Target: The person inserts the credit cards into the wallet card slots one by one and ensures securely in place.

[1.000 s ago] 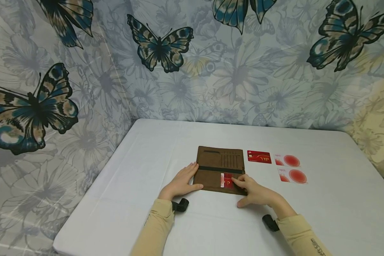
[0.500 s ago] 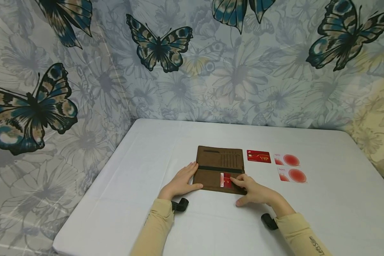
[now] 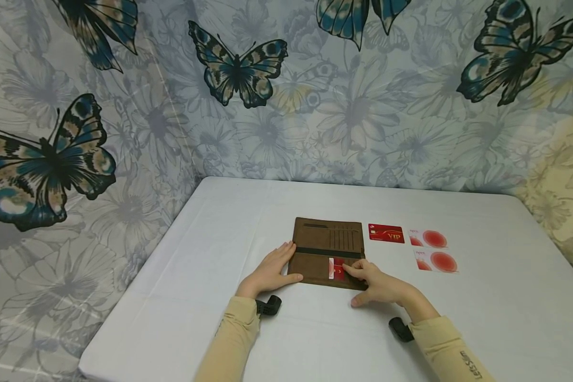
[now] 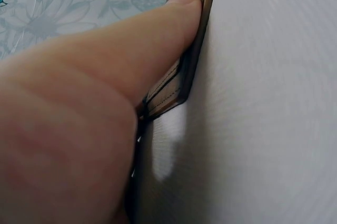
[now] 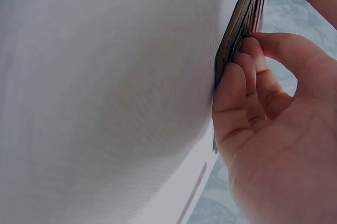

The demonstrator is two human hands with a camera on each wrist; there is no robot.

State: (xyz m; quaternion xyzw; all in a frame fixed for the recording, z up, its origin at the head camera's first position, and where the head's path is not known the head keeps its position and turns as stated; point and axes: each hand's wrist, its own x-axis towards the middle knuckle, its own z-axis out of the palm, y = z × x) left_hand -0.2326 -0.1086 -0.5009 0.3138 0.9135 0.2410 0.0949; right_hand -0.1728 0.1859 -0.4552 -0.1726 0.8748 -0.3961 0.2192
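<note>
A brown wallet [image 3: 310, 271] lies spread open on the white table. My left hand [image 3: 269, 270] rests along its left edge, thumb by the near corner. In the left wrist view the left thumb [image 4: 158, 29] presses on the wallet's edge. A red card with a white strip [image 3: 336, 268] shows in the wallet's near half, partly hidden by my right hand [image 3: 384, 284]. The right index fingertip touches this card. The right thumb stays apart, near the table. In the right wrist view the other right fingers [image 5: 230, 92] bend against the wallet's side [image 5: 239, 21].
Right of the wallet lie a red VIP card [image 3: 386, 233] and two pale cards with red circles, one farther [image 3: 434, 239] and one nearer [image 3: 443, 262]. Butterfly-patterned fabric [image 3: 267, 143] rises behind the table [image 3: 196, 233].
My right index finger has slid slightly left across the red card, and the right hand has shifted a little with it. My left hand has stayed in place.
</note>
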